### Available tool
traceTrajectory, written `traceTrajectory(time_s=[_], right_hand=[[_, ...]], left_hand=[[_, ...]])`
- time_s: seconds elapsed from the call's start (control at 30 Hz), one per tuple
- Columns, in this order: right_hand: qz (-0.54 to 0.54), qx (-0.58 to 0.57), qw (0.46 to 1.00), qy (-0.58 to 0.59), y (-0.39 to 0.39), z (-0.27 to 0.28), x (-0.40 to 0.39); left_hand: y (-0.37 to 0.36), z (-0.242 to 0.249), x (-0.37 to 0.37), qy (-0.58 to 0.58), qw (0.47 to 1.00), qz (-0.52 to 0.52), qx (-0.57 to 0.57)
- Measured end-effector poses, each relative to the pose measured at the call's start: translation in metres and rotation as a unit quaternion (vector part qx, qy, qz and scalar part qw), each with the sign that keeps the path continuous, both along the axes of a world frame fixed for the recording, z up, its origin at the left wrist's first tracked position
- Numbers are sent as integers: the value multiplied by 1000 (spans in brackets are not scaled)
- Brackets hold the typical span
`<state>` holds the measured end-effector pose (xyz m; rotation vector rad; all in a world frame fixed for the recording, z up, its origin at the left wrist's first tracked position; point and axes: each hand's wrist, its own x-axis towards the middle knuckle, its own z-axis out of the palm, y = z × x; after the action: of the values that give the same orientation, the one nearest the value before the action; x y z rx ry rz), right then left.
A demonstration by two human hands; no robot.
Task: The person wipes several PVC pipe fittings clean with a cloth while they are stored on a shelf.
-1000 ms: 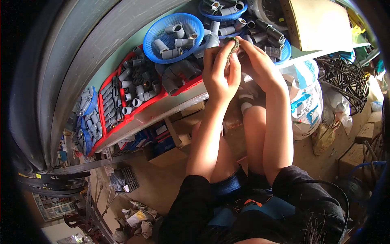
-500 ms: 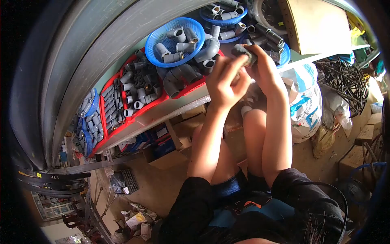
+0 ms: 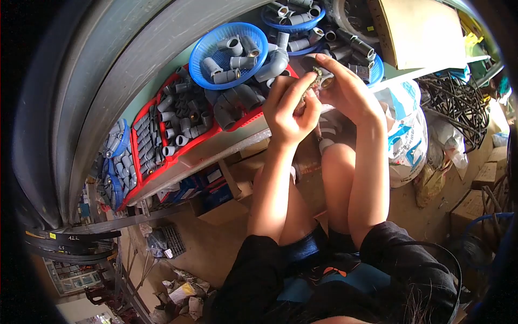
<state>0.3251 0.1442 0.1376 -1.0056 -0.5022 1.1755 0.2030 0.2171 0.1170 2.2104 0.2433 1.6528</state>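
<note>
In my right hand (image 3: 350, 93) is a grey pipe fitting (image 3: 327, 81), held with curled fingers; part of it is hidden. My left hand (image 3: 288, 112) pinches a small crumpled rag (image 3: 315, 78), greenish and brownish, against the fitting's near side. Both hands are raised close together in front of the shelf edge. Just left of them, a blue plastic basket (image 3: 195, 74) carries several grey fittings. A large grey elbow pipe (image 3: 274, 63) lies beside this basket.
A red divided tray (image 3: 141, 182) with grey fittings runs along the shelf. More blue baskets (image 3: 379, 75) sit behind my hands. A cardboard box (image 3: 421, 35) stands at the back right, above a white printed sack (image 3: 404, 135). Curved grey pipes (image 3: 97, 81) arch at left.
My left hand has shifted slightly left and down. The rag between the hands shows more clearly, and the fitting is turned differently in my right hand.
</note>
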Motion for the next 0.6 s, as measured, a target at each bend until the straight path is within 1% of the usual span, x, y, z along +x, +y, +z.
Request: traceTrajectory(time_s=[0.07,0.1,0.13,0.2,0.23,0.27,0.33,0.4,0.43,0.47,0.57,0.6], right_hand=[[21,-3,1000,0,2,-5,2],[32,-5,999,0,2,-4,2],[65,9,998,-8,-1,1,1],[83,27,996,-33,-3,2,-1],[78,53,996,-3,0,-2,0],[71,78,994,27,4,-9,1],[68,121,988,65,7,-12,3],[77,155,981,83,7,-13,4],[99,189,973,83,11,-16,6],[77,171,979,83,12,-17,6],[19,136,986,91,17,-14,1],[-7,119,990,72,21,-13,-1]], left_hand=[[4,1,-2,7,1000,5,-4],[7,0,0,-15,999,10,-28],[7,0,-1,-19,999,28,-37],[11,2,-4,-29,996,65,-53],[7,5,-7,-6,997,61,-49],[11,2,-5,-25,999,44,12],[1,6,-6,7,1000,6,24],[0,1,-4,22,1000,0,10],[1,1,-4,16,1000,10,-5],[2,1,-5,9,1000,21,-18],[13,1,-11,-36,998,57,-6],[16,2,-13,-57,996,71,2]])
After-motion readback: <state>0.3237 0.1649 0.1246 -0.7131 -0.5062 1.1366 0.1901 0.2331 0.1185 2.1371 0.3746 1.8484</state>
